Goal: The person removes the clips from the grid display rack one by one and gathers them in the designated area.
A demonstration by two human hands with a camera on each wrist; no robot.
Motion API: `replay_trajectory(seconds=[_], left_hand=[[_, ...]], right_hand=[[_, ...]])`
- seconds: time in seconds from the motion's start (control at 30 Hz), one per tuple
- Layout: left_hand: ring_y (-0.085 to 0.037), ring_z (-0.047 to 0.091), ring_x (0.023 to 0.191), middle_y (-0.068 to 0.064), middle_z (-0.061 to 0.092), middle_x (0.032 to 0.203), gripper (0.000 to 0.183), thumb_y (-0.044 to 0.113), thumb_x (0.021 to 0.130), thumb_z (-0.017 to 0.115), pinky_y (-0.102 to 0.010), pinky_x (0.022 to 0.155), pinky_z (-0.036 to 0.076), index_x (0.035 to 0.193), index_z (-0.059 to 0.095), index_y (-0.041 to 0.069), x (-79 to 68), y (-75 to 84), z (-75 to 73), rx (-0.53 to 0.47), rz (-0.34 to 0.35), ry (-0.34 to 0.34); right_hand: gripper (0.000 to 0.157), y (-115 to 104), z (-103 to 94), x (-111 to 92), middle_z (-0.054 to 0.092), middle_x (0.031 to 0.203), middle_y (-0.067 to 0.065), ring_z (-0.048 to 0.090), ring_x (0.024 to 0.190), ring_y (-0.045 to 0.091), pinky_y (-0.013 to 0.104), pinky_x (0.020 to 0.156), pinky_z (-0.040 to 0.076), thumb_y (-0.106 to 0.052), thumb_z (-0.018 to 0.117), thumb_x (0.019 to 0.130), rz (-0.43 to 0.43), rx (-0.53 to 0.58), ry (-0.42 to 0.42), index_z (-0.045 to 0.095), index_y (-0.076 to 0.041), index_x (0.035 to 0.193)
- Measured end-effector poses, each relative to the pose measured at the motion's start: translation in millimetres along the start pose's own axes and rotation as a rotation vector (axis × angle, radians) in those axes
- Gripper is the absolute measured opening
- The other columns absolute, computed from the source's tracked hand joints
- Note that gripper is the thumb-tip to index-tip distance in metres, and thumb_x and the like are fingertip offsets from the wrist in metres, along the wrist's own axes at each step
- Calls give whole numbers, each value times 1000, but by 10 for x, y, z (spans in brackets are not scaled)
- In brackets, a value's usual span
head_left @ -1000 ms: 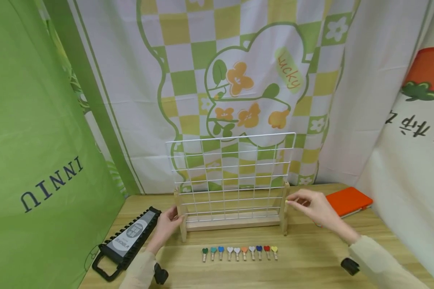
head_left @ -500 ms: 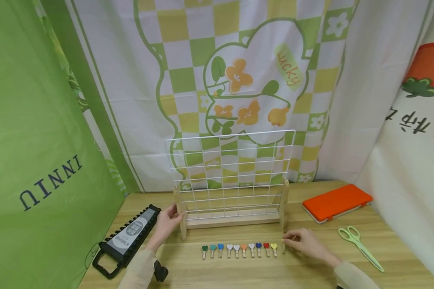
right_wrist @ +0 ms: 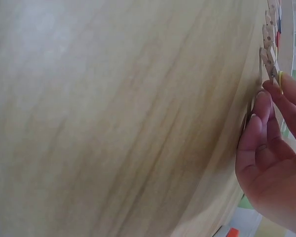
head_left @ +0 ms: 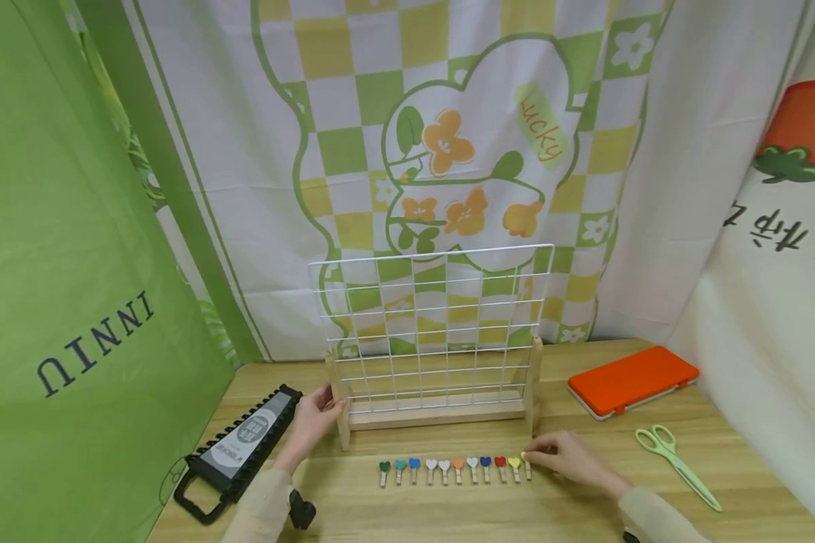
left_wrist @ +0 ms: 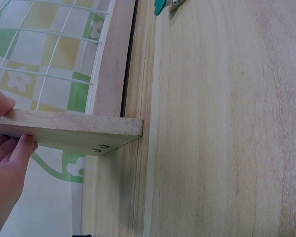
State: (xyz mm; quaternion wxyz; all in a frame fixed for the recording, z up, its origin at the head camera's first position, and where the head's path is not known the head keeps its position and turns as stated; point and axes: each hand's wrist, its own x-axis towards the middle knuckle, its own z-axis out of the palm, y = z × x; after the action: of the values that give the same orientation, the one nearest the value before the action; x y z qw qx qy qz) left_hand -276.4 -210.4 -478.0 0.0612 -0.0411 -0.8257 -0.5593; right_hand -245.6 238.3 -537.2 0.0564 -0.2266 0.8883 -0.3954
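Note:
A white wire grid (head_left: pixel 432 255) stands upright in a wooden base (head_left: pixel 441 416). My left hand (head_left: pixel 310 424) grips the base's left side leg (left_wrist: pixel 123 127), thumb on one face and fingers on the other. In front of the rack, small wooden clothespins with coloured hearts lie in a row; one has an orange heart (head_left: pixel 458 464). At the row's right end, my right hand (head_left: pixel 572 460) pinches a clothespin (head_left: pixel 528 473) between thumb and finger. Its heart is mostly hidden by the fingertips, with a yellow edge showing in the right wrist view.
A black-handled rack-like holder (head_left: pixel 244 445) with a grey label lies left of my left hand. On the right are an orange case (head_left: pixel 633 379) and light green scissors (head_left: pixel 679 466). Patterned cloth (head_left: pixel 342 154) hangs behind the table.
My right hand has come down from beside the rack's right post to the row's right end, then slightly left, with the clothespin. The scissors have come into view. My left hand stays on the leg.

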Motion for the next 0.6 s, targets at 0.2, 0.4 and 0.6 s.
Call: replay_trajectory(seconds=[0.2, 0.4, 0.6], left_hand=[[-45, 56, 127, -36, 53, 136, 54, -3, 93, 61, -45, 104, 54, 142, 42, -16, 150, -310, 39, 0, -9, 15], [-44, 55, 128, -35, 53, 138, 55, -2, 93, 62, -43, 105, 54, 143, 42, -14, 189, -431, 48, -17, -13, 15], [-44, 55, 128, -35, 54, 136, 54, -1, 93, 63, -43, 105, 54, 142, 44, -14, 165, -416, 48, -20, -6, 16]], right_hand=[[24, 45, 1, 9, 76, 93, 7, 52, 72, -8, 15, 56, 49, -26, 69, 93, 1, -16, -5, 77, -5, 101], [25, 102, 16, 1, 76, 95, 3, 51, 76, -10, 15, 62, 48, -30, 69, 92, 17, -39, -6, 77, -8, 102], [24, 110, 22, -18, 76, 96, 2, 54, 80, -11, 15, 67, 49, -30, 70, 91, 14, -30, -5, 77, -10, 101]])
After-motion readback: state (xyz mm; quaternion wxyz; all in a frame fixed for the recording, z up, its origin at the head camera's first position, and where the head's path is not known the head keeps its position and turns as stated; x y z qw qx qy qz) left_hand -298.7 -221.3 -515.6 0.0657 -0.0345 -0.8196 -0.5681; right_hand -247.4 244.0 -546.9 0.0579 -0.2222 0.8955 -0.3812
